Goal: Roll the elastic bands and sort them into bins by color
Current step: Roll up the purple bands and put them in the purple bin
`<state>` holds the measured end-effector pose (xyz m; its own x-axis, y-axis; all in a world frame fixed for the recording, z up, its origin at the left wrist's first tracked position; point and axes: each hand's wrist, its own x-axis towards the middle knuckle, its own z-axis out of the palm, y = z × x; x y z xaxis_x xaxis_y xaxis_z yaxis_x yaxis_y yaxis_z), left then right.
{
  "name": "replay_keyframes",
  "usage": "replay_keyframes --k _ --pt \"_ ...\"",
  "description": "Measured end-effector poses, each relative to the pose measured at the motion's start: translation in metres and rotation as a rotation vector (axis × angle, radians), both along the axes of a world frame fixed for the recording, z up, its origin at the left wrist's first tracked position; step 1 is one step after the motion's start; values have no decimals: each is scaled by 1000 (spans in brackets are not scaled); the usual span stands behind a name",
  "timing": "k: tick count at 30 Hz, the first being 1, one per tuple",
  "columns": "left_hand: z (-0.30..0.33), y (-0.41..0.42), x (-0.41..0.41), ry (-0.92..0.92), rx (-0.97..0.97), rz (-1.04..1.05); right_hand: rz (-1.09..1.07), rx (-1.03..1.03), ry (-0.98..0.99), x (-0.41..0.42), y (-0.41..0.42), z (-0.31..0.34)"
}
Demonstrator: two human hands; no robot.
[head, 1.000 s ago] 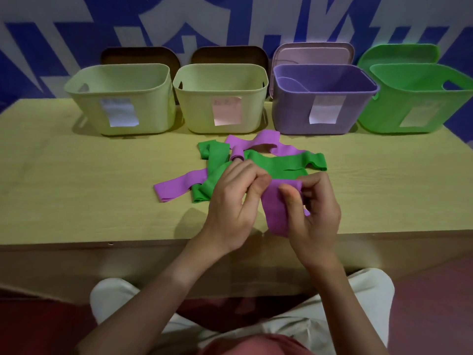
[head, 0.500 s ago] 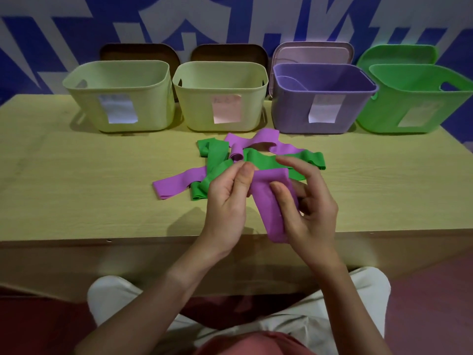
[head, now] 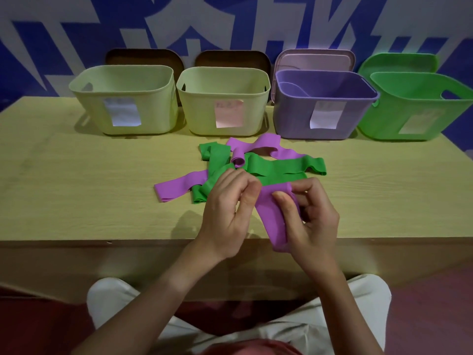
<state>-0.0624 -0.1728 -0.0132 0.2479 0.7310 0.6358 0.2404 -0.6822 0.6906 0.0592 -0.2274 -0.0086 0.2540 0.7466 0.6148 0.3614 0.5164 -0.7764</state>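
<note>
Fingers of both hands pinch the soft, stretchy purple elastic band at frame centre; it looks floppy, so hold its top end tight.

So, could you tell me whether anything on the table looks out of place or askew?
The green bin sits turned at an angle, while the purple bin and two pale bins face squarely forward. The loose purple and green bands lie tangled in one pile, but nothing looks damaged.
</note>
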Motion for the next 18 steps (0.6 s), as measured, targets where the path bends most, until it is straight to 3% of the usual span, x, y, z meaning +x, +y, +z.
replay_keyframes --k 5,18 --pt "0 0 0 60 112 -7 72 -52 11 -1 0 0" --pt "5 -17 11 -340 -335 -114 173 -60 35 1 0 2"
